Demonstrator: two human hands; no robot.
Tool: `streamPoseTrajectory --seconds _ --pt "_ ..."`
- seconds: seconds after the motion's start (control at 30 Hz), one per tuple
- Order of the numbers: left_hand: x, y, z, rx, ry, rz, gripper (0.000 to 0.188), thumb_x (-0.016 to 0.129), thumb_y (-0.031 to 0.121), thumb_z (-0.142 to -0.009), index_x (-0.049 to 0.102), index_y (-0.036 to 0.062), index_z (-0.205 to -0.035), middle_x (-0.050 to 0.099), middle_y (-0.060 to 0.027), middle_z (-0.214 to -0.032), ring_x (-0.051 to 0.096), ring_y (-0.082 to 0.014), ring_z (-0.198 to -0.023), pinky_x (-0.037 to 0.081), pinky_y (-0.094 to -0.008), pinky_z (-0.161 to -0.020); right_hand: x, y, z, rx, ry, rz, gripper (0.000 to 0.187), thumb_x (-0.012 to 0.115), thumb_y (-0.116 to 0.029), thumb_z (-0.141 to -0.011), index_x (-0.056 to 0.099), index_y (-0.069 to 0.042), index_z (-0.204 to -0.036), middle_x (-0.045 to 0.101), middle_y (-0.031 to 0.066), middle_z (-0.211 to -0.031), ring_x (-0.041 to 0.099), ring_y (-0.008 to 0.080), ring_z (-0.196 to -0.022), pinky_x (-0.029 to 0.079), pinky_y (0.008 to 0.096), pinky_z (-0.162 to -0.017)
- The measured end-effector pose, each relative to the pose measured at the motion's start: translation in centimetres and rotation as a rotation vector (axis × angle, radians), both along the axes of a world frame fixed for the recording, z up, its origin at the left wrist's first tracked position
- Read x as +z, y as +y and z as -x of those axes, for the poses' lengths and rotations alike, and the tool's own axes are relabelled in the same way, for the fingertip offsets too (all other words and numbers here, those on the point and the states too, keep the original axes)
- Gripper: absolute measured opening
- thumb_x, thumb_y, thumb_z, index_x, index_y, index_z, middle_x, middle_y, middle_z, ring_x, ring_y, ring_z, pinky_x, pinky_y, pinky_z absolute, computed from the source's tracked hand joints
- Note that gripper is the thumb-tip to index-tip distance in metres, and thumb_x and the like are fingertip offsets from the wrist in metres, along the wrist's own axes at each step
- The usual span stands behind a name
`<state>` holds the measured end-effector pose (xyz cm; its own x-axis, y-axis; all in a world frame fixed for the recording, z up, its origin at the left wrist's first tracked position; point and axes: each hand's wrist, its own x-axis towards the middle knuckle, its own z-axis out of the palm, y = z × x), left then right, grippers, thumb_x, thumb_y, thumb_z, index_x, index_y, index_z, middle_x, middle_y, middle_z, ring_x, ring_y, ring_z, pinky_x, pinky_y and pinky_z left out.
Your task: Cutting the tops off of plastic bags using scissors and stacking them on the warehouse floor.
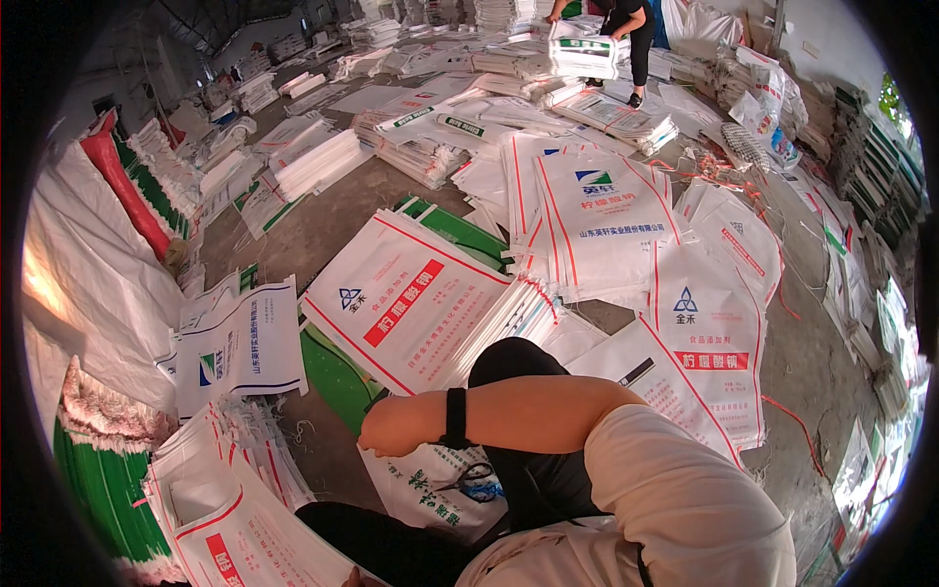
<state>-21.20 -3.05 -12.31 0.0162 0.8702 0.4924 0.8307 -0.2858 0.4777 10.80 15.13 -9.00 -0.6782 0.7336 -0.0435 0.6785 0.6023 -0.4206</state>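
Observation:
My right hand (399, 428), with a black band at its wrist, reaches across to the left over my knees. Its fingers curl down and look closed; what they hold, if anything, is hidden. Just below lies a white sack with green print (416, 489), and on it rests a dark tool with looped handles, apparently scissors (472, 481). At the lower edge only a bit of my left hand (360, 579) shows, gripping the edge of a red-printed white sack (259, 533). Ahead of my knees is a stack of flat white sacks with red print (406, 293).
More flat sacks (606, 220) spread ahead and right. Green sacks (98, 489) and a large white sheet (98, 274) line the left. Red twine (797, 430) trails over the concrete floor (293, 245). Another person (631, 39) stands far off, holding a bundle of sacks (584, 57).

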Motion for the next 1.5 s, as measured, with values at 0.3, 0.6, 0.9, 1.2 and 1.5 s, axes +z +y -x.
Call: streamPoseTrajectory --seconds 0.3,0.6,0.9,1.2,1.5 --pt "0.38 -0.09 -0.28 0.006 0.005 0.025 0.025 0.056 0.014 -0.095 0.068 -0.0021 -0.110 0.064 -0.0202 -0.099 0.057 -0.0370 -0.091 0.046 -0.0466 -0.085 -0.15 -0.03 -0.16 -0.004 0.016 -0.002 0.023 0.062 -0.023 -0.088 0.067 -0.004 -0.099 0.068 0.0174 -0.086 0.067 0.0367 -0.086 0.053 0.0469 -0.075" --pt "0.57 -0.05 -0.34 -0.001 -0.004 0.031 0.025 0.055 0.013 -0.094 0.068 -0.0027 -0.109 0.064 -0.0210 -0.097 0.057 -0.0373 -0.091 0.046 -0.0467 -0.085 0.29 -0.19 -0.19 -0.016 0.000 0.016 0.023 0.062 -0.023 -0.088 0.067 -0.003 -0.098 0.068 0.0173 -0.087 0.067 0.0366 -0.087 0.053 0.0466 -0.075" --pt "0.63 0.11 -0.56 -0.026 0.022 -0.033 0.022 0.055 0.007 -0.093 0.068 -0.0035 -0.107 0.064 -0.0207 -0.095 0.057 -0.0369 -0.087 0.046 -0.0468 -0.081 -0.12 -0.05 -0.23 -0.023 -0.007 0.027 0.024 0.063 -0.023 -0.087 0.066 -0.004 -0.101 0.069 0.0170 -0.088 0.067 0.0363 -0.088 0.053 0.0469 -0.076" --pt "0.84 0.13 -0.79 -0.028 0.014 -0.051 0.020 0.056 0.005 -0.093 0.068 -0.0032 -0.106 0.064 -0.0199 -0.093 0.057 -0.0367 -0.086 0.046 -0.0467 -0.081 -0.06 -0.07 -0.30 -0.021 -0.031 0.018 0.023 0.062 -0.024 -0.087 0.066 -0.005 -0.098 0.068 0.0162 -0.085 0.067 0.0361 -0.086 0.053 0.0470 -0.075" --pt "0.63 -0.07 -0.80 0.020 -0.030 0.022 0.023 0.056 0.010 -0.094 0.068 -0.0025 -0.108 0.064 -0.0198 -0.094 0.057 -0.0370 -0.089 0.046 -0.0471 -0.082 -0.58 -0.05 -0.09 -0.024 -0.027 0.045 0.023 0.062 -0.025 -0.088 0.066 -0.005 -0.099 0.068 0.0166 -0.087 0.067 0.0369 -0.088 0.052 0.0477 -0.077"
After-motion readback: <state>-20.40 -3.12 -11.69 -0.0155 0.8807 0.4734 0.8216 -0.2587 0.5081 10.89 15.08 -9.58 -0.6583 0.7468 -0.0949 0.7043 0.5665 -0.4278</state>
